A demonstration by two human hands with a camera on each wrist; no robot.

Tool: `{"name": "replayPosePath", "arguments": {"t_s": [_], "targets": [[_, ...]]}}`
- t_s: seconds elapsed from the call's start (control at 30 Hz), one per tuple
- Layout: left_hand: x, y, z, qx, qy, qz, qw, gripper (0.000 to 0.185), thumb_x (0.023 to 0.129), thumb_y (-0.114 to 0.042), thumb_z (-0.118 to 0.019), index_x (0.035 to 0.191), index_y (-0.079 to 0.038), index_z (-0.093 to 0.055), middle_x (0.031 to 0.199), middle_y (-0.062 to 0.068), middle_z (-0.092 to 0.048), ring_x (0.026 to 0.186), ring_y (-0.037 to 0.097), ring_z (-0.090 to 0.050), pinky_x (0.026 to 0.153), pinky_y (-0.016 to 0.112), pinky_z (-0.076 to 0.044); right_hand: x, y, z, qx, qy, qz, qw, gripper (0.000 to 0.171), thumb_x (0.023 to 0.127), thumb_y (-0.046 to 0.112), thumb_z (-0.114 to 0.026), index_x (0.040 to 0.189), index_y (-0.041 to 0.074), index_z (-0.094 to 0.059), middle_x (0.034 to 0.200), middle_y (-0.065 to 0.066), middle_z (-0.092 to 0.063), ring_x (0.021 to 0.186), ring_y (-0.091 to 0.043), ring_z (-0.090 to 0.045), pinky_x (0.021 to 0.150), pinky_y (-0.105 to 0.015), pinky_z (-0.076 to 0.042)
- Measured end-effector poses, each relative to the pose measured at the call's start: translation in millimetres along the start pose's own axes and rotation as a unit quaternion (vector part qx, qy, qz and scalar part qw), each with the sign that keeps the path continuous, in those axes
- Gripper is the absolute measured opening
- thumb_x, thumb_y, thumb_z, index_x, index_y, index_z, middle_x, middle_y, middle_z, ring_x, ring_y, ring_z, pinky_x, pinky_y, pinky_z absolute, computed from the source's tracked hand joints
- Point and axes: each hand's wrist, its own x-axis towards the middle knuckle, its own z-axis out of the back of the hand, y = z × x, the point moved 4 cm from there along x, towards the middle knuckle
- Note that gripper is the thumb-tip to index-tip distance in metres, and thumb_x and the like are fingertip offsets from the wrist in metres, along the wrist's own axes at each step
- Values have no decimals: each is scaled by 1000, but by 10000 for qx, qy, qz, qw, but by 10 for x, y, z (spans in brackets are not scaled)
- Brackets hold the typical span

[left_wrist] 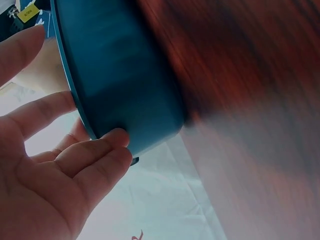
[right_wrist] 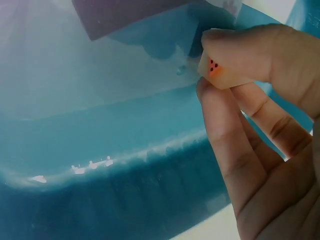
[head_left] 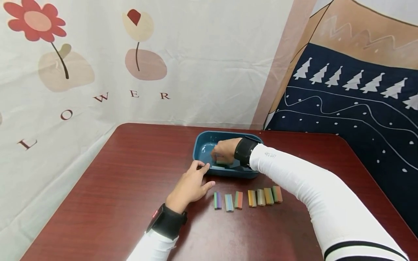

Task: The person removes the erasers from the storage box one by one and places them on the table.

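Observation:
A blue plastic basin [head_left: 204, 137] stands near the table's far edge. My right hand [head_left: 225, 149] reaches down inside it. In the right wrist view, that hand's thumb and fingers pinch a small pale block [right_wrist: 227, 80] with a red-orange patch and black dots on its end. At the basin's near left corner, my left hand [head_left: 189, 183] touches the rim with its fingertips, thumb held apart. From the left wrist view, its loosely extended fingers [left_wrist: 102, 167] lie against the basin's outer wall.
Several small striped bars [head_left: 238, 200] lie in a loose row on the dark red wooden table [head_left: 140, 163], in front of the basin. Inside the basin a dark flat-sided piece [right_wrist: 125, 17] shows. Printed cloths [head_left: 212, 65] hang behind the table.

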Motion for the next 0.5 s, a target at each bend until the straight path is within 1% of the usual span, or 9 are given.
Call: {"name": "replayPosePath", "arguments": {"t_s": [0.13,0.23,0.33,0.4,0.5], "targets": [[-3,-13,-2,50,73,37,10000,65,92,-36,-67,145,-5,-45,136,13,-39,67,14,-52,76,38,-48,-59,11,48,-8,0,-187,9998,34,89,6,-69,120,17,-64,97,-2,-64,74,-12,-60,67,-24,-52],[-8,-23,-3,73,75,57,9999,66,92,-36,-67,145,-4,-45,136,13,-39,69,15,-54,78,39,-48,-99,13,66,-26,-46,-224,9997,41,83,1,-73,121,16,-64,106,-4,-64,82,-13,-59,72,-25,-53],[-8,-39,-7,113,39,30,9999,66,92,-36,-68,144,-2,-45,135,14,-39,75,19,-57,81,41,-50,-142,13,80,17,-108,-235,9997,39,83,3,-74,119,15,-65,109,-4,-64,89,-14,-60,77,-27,-53],[-7,-46,-12,139,14,28,9999,67,92,-36,-68,144,-2,-45,136,15,-39,80,22,-59,84,42,-50,-170,11,85,57,-167,-239,9996,35,85,5,-72,118,15,-66,110,-3,-65,92,-15,-61,80,-28,-53],[-11,-49,-23,160,-18,38,9999,67,91,-35,-68,144,0,-45,137,16,-39,85,25,-61,86,43,-50,-206,16,93,164,-297,-222,9992,26,91,9,-66,116,13,-68,109,-3,-66,92,-14,-62,81,-29,-53]]}}
